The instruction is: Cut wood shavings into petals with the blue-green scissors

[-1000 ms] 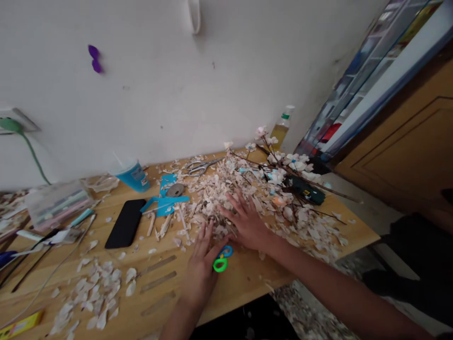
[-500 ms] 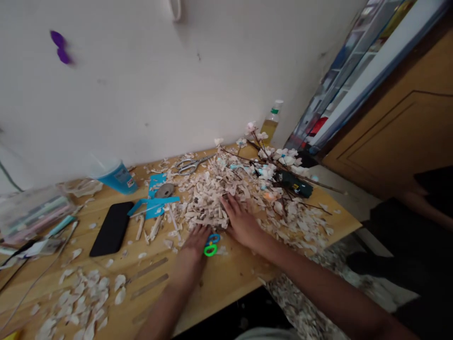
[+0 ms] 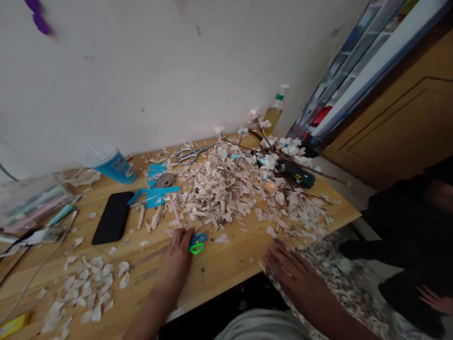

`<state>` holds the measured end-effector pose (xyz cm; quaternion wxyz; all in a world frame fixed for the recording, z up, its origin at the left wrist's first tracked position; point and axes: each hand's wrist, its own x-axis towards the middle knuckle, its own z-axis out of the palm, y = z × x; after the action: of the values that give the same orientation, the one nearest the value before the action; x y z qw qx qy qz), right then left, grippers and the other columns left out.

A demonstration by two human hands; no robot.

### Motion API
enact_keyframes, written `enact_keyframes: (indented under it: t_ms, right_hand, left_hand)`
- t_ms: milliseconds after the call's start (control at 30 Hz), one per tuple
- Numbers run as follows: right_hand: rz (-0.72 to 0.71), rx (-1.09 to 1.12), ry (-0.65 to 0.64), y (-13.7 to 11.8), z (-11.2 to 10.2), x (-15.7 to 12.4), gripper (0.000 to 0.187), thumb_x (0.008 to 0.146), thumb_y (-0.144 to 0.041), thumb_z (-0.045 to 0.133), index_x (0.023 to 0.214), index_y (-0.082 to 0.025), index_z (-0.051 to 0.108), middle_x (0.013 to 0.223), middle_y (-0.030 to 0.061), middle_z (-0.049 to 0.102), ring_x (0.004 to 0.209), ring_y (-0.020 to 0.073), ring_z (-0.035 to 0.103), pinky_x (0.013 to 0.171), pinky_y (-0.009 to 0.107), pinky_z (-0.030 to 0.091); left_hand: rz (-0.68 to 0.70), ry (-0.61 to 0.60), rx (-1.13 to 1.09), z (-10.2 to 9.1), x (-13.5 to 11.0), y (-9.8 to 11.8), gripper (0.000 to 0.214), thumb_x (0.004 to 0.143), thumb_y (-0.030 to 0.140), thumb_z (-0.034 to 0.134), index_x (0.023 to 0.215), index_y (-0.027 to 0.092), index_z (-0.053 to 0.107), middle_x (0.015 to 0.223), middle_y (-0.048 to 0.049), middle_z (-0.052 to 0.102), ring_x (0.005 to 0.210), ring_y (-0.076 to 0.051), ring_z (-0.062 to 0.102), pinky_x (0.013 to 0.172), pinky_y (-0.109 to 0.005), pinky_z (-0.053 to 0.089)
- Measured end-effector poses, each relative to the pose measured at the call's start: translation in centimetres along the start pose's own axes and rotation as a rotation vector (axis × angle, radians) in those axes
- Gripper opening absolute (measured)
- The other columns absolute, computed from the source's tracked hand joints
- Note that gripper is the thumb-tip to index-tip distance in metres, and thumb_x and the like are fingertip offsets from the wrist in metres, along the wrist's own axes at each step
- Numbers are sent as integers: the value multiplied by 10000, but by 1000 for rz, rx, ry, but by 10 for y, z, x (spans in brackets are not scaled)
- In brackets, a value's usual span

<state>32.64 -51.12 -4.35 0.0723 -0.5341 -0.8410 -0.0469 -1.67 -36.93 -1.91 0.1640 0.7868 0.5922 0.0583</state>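
My left hand [image 3: 177, 257] rests on the wooden table with its fingers closed around the blade end of small scissors [image 3: 197, 243]. Their blue and green handle loops stick out to the right; the blades are hidden. My right hand [image 3: 288, 267] is at the table's front edge, palm down, fingers stretched out, with a few scraps by the fingertips. Beyond both hands lies a heap of pale, dry scraps [image 3: 217, 189], like petals and peelings. Right of the heap lie branches with white artificial-looking blossoms [image 3: 271, 160].
A black phone [image 3: 112, 218], a blue cup [image 3: 118, 167] and loose petals [image 3: 90, 288] are at the left. Larger metal scissors [image 3: 191, 155] and a bottle of yellowish liquid [image 3: 274, 113] stand behind. Scraps cover the floor [image 3: 341, 269]; another person's hand [image 3: 435, 299] shows at right.
My right hand has drawn back from the heap to the table's front edge. My left hand has moved left and nearer me, and the small scissors have shifted left with it.
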Motion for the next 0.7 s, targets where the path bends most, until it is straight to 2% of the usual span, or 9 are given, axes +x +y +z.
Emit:
enact_keyframes:
  t_ms: [67,133,200,267,333,433,500,600,700]
  right_hand:
    - [107,-36,59,-4,-15,-10,380,911,-142,489,1244,-238,644,1235,119,672,1184,317,592,998,523,444]
    - [182,14,92,-13,-32,2,270,911,-213,538,1142,-241,676,1139,124,681,1114,340,606,983,555,445]
    - [176,151,82,-23,-49,39,278,944,-223,514,1185,-251,650,1184,115,663,1118,310,608,980,501,470]
    - [174,316,47,-31,-62,91,303,998,-192,417,1216,-233,622,1136,97,683,1051,239,644,916,388,515]
    - [232,374,-89,-34,-71,141,241,1012,-213,431,1105,-216,653,999,68,715,919,219,683,802,336,535]
    - [240,297,-287,-32,-78,180,205,999,-276,500,954,-176,673,868,77,722,827,247,698,711,338,525]
    - [183,280,-314,-35,-75,177,162,980,-263,543,941,-175,673,912,83,721,878,251,692,736,338,523]
    - [73,239,-296,-49,-57,146,86,889,-172,653,972,-178,676,1019,86,704,965,268,669,789,360,534]
    - [38,156,-254,-58,-31,99,204,816,-59,664,978,-181,691,1022,85,716,937,270,683,791,378,552]
  left_hand:
    - [-7,-4,-7,-5,-1,1,468,841,12,442,1254,181,584,1240,-111,556,983,-229,650,873,-376,558]
    - [44,17,-34,-6,-7,6,416,838,12,462,1188,182,609,1217,-106,573,988,-227,646,878,-375,561]
    - [156,64,-60,0,-16,20,414,833,4,479,1169,202,619,1189,-93,598,996,-217,647,884,-359,567]
    - [309,82,-64,10,-27,41,437,833,-5,490,1179,226,623,1150,-77,625,998,-210,653,874,-342,576]
    - [425,76,-53,20,-36,58,489,836,-6,499,1237,250,609,1153,-73,638,998,-213,662,848,-337,589]
    - [413,127,-70,21,-41,59,602,847,-9,473,1363,295,539,1288,-82,603,1098,-221,648,903,-346,579]
    - [303,198,-84,10,-34,40,627,843,-18,442,1372,304,539,1346,-76,582,1140,-220,638,942,-347,563]
    - [175,221,-23,-13,-8,6,649,813,-28,436,1374,278,545,1411,-73,556,1139,-235,647,948,-360,559]
    - [241,140,73,-25,29,-11,643,837,8,449,1429,255,492,1475,-74,510,1190,-247,623,984,-378,539]
